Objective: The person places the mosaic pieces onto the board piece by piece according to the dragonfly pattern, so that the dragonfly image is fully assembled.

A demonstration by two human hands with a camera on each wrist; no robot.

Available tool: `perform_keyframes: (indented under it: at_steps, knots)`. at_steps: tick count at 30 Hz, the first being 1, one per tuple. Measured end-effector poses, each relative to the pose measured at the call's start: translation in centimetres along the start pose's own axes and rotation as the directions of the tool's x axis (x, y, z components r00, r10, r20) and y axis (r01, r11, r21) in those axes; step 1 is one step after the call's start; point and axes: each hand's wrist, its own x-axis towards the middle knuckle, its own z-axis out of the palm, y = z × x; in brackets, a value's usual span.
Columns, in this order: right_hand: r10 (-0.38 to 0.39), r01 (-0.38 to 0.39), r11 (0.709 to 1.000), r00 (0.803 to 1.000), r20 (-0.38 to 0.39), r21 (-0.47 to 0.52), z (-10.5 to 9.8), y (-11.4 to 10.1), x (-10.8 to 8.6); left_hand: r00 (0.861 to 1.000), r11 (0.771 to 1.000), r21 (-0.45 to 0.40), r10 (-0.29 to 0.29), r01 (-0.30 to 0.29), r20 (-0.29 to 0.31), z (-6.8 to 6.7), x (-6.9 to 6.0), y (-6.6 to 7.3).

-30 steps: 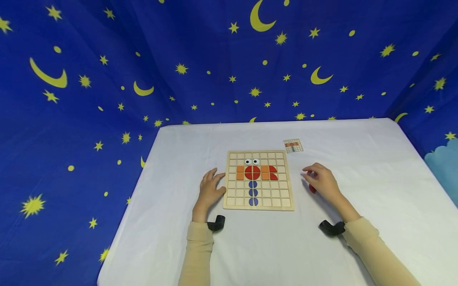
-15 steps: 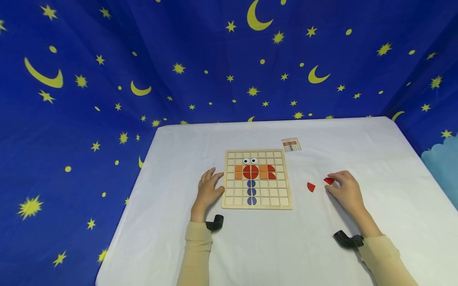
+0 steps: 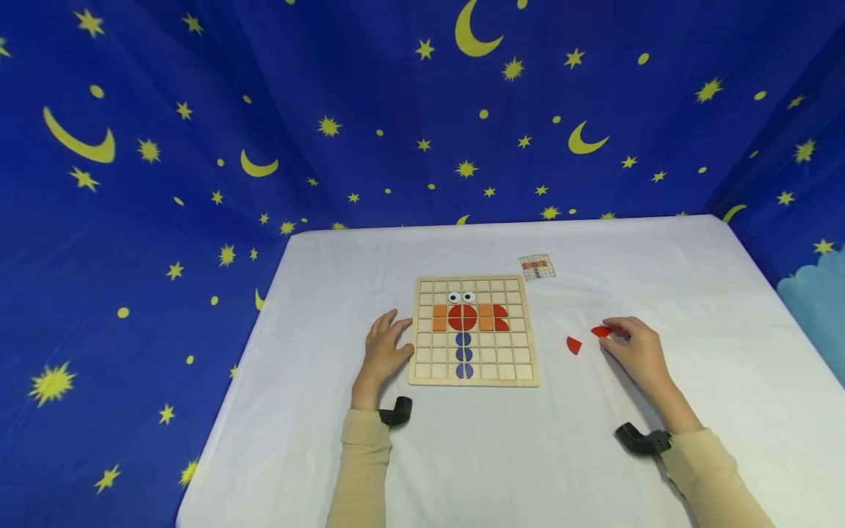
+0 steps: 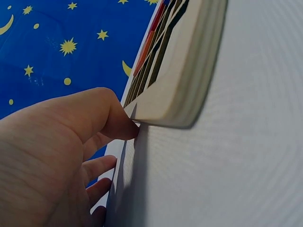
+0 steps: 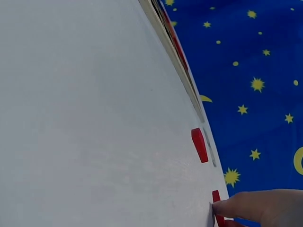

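A wooden grid board [image 3: 429,372] lies on the table. Set in it are two eye pieces [image 3: 462,297], a red circle of quarter pieces [image 3: 462,317], orange pieces [image 3: 485,317], two red quarter-circles [image 3: 501,317] and a column of blue pieces [image 3: 464,353]. My left hand [image 3: 381,356] rests at the board's left edge, thumb and forefinger spread along it; the left wrist view has the thumb [image 4: 125,125] against the board's side. To the board's right, my right hand [image 3: 639,353] pinches a red quarter-circle piece [image 3: 600,331]. Another red quarter-circle piece [image 3: 573,345] lies beside it.
A small picture card [image 3: 538,267] with a grid pattern lies beyond the board's far right corner. White cloth covers the table [image 3: 502,455]. A blue star-and-moon curtain [image 3: 396,88] hangs behind and at the sides.
My right hand has moved right, off the nearer red piece, to the farther one, then shifted that piece slightly left. The left hand stays at the board's edge.
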Motion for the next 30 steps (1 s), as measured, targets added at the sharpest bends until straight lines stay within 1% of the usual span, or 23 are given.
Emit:
perform_keyframes:
  at_steps: [4,8,11,14,17,19,22,25,27,30]
  knots:
    - [-0.02,0.019,1.0,1.0,0.01,0.017,0.4,-0.3,0.6,1.0,1.0,-0.007,0.009,-0.009,0.0,-0.1,-0.1,0.0]
    - [-0.028,0.026,0.997,0.999,0.017,0.075,0.8,-1.3,1.3,1.0,1.0,-0.008,0.011,-0.011,-0.001,-0.1,-0.1,-0.1]
    - [-0.021,0.015,0.993,0.999,0.047,0.117,1.2,-2.4,2.0,1.0,1.0,-0.006,0.009,-0.009,-0.003,-0.1,-0.1,-0.2]
    - [-0.031,0.019,0.991,0.995,0.091,0.13,1.8,-3.7,2.8,1.0,1.0,-0.007,0.014,-0.014,-0.003,-0.1,-0.1,-0.2]
    - [-0.064,0.045,0.988,0.989,0.13,0.145,2.7,-4.9,3.5,1.0,1.0,-0.002,0.02,-0.02,-0.004,-0.1,-0.1,-0.1]
    - [-0.095,0.069,0.983,0.984,0.148,0.172,3.4,-5.8,4.1,1.0,1.0,-0.001,0.022,-0.022,-0.008,-0.1,-0.2,0.0]
    - [-0.159,0.123,0.967,0.976,0.152,0.223,4.7,-7.2,4.9,1.0,1.0,0.001,0.016,-0.016,-0.008,-0.2,-0.2,0.1]
    - [-0.22,0.171,0.946,0.963,0.155,0.277,5.9,-8.8,5.7,1.0,1.0,0.009,0.006,-0.006,-0.004,-0.2,-0.1,0.2]
    - [-0.243,0.183,0.935,0.954,0.173,0.304,6.7,-9.8,6.0,1.0,1.0,0.023,-0.002,0.002,-0.003,-0.1,-0.1,0.1]
    - [-0.259,0.175,0.922,0.942,0.213,0.346,7.8,-11.3,6.6,1.0,1.0,0.028,-0.009,0.009,0.0,-0.1,-0.1,0.2]
